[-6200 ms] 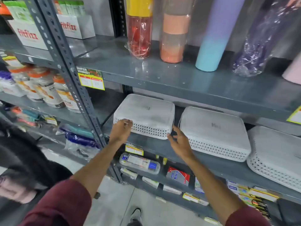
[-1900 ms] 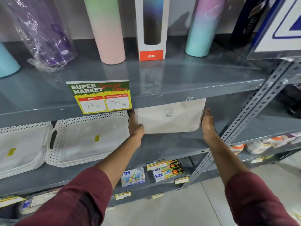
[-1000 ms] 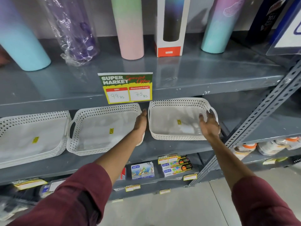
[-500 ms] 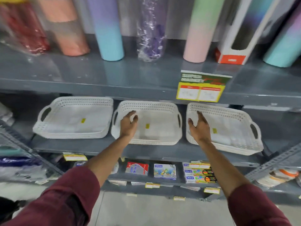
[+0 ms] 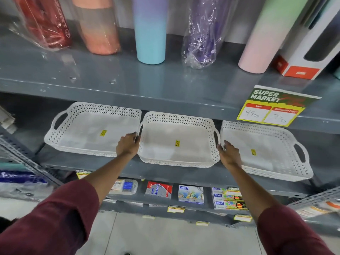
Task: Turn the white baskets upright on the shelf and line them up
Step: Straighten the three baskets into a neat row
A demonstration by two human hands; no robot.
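Both hands have slid out to the middle basket on the shelf: left hand gripping its left handle, right hand curled at its right side. All three sit upright; it's lining-up now, needing a small nudge level with its neighbours

The three white perforated plastic baskets look matt, each with a small yellow paper sticker. The grey painted metal shelf above has a smooth, faintly glossy sheen. Crinkled clear plastic wrap shines around the purple bottle.
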